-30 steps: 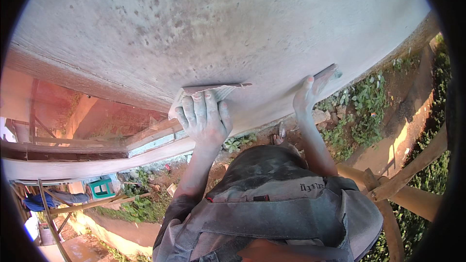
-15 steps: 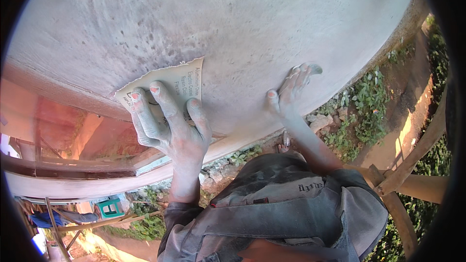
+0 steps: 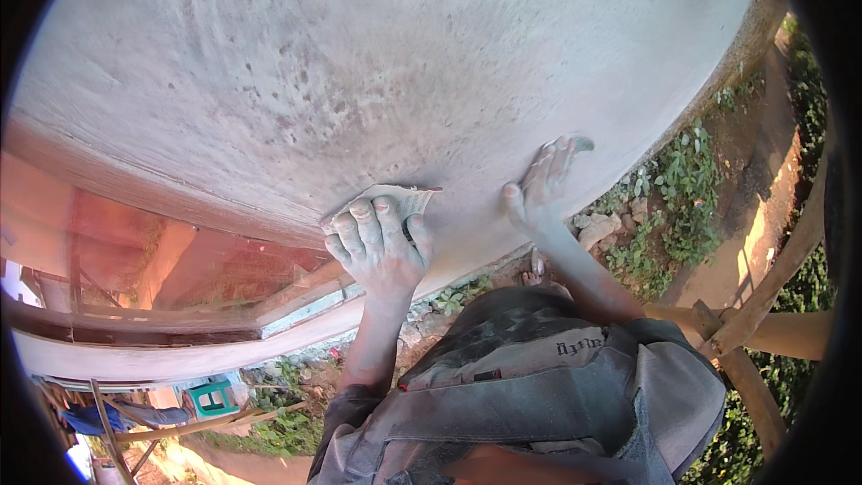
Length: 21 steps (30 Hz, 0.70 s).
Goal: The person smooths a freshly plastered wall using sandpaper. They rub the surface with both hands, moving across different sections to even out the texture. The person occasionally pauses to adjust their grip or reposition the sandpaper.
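Observation:
A pale, curved plaster wall (image 3: 449, 63) with dark speckles fills the upper view. Against its lower part, my left hand (image 3: 382, 247) presses a torn sheet of sandpaper (image 3: 409, 200), fingers bent over it. Most of the sheet is hidden beneath that hand; its ragged upper edge shows past the fingertips. To the right, my right hand (image 3: 541, 189) lies on the plaster with fingers stretched out and thumb apart, holding no tool. By its fingertips is a small grey-green crescent (image 3: 584, 143); whether it is a recess or a loose piece I cannot tell. White dust coats both hands.
Left of my left hand is a reddish glass window (image 3: 206, 269). Wooden poles (image 3: 763, 334) cross at the right. Below lie stones (image 3: 597, 232), plants (image 3: 687, 180) and a dirt path. A green plastic stool (image 3: 211, 398) stands lower left.
My left hand and the sandpaper have slid down and to the right along the wall, and the fingers are more bent. My right hand stays at the same spot on the plaster.

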Motion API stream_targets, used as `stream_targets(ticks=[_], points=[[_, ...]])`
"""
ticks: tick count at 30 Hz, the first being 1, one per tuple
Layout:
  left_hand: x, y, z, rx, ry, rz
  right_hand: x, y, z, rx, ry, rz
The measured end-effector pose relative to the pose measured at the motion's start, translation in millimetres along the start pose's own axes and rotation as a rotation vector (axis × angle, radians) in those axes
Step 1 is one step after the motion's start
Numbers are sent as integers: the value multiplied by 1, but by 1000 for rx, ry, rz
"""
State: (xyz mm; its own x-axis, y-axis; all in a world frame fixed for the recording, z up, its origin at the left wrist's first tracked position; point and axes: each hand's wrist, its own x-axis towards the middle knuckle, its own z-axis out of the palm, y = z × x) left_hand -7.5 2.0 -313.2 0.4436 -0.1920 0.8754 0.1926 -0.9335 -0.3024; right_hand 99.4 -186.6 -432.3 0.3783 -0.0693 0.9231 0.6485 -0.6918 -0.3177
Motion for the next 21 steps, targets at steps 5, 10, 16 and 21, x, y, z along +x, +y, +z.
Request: stream_targets(ticks=[5, 10, 16, 21], points=[[103, -8, -31, -80, 169, -136, 173, -9, -43, 119, 157, 256], [96, 21, -19, -47, 141, -83, 139, -73, -21, -19, -34, -265], [-26, 18, 15, -70, 13, -3, 38, 14, -17, 18, -53, 32], [50, 10, -16, -57, 75, -122, 171, -38, -43, 13, 54, -71]])
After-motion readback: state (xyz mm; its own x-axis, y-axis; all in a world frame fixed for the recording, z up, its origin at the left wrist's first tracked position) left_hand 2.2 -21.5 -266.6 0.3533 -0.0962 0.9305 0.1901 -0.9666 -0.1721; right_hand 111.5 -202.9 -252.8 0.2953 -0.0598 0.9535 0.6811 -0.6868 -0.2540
